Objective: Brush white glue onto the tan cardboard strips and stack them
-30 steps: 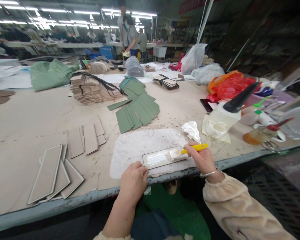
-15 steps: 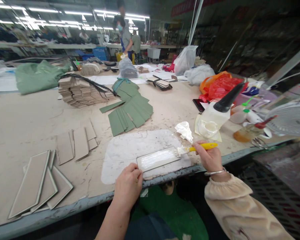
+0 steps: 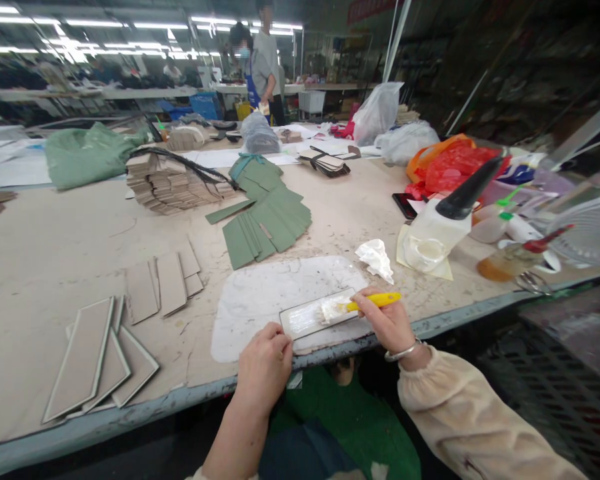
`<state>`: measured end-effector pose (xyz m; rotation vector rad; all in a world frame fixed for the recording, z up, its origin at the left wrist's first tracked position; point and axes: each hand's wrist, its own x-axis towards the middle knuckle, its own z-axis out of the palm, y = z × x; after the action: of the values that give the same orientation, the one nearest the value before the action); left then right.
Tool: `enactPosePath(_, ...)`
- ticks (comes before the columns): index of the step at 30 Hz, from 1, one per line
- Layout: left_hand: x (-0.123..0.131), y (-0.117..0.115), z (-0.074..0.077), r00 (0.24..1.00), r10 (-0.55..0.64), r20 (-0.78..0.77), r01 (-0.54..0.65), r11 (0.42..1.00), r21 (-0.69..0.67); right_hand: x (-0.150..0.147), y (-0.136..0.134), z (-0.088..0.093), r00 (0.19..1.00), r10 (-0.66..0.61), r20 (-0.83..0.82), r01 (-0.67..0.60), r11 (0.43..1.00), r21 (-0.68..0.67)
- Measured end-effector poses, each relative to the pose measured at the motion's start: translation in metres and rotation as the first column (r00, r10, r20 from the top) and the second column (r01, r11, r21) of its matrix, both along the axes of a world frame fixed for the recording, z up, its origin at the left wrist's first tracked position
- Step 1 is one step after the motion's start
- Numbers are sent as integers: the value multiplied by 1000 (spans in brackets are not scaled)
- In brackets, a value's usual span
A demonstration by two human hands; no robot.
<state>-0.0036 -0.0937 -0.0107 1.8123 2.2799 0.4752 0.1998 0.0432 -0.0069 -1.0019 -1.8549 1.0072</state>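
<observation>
My right hand is closed around the yellow handle of a brush. White paste coats its bristles, which press on a narrow rectangular panel with a dark edge and a wet, whitish face. The fingers of my left hand pinch the panel's near left corner. Under the panel lies a white sheet at the table's front edge. A crumpled white, paste-covered lump is just beyond my right hand. Behind it stands a white bottle with a black spout, beside a small cup of paste.
Pale-edged panels and beige pieces lie to the left. Fanned green pieces and a tied beige stack are farther back. On the right are a red-tipped bottle, plastic bags and a fan. Co-workers stand beyond.
My right hand has drawn the brush leftward along the panel, from its right end to about the middle. My left hand keeps its hold on the corner. The view has shifted slightly.
</observation>
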Motion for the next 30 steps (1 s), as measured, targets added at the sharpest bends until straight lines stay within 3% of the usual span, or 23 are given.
enactPosePath(4, 1, 0, 1, 1000, 8, -4, -8, 1000, -16, 2, 2, 0, 997, 20, 73, -23, 999, 45)
enactPosePath(11, 2, 2, 1, 1000, 26, -8, -27, 999, -32, 34, 21, 5, 984, -106, 142, 86, 987, 139)
enactPosePath(15, 1, 1, 0, 1000, 23, -19, -24, 999, -28, 48, 27, 8, 970, -231, 72, 214, 959, 188)
enactPosePath(19, 3, 1, 3, 999, 26, -23, -27, 999, -38, 45, 31, 7, 934, -356, -29, 356, 925, 128)
enactPosePath(25, 3, 1, 3, 999, 25, -35, -26, 999, -20, 29, 30, 3, 966, -226, 124, 213, 971, 104)
enactPosePath(30, 4, 1, 1, 999, 30, -35, -31, 999, -27, 36, 31, 8, 933, -313, 176, 286, 944, 164)
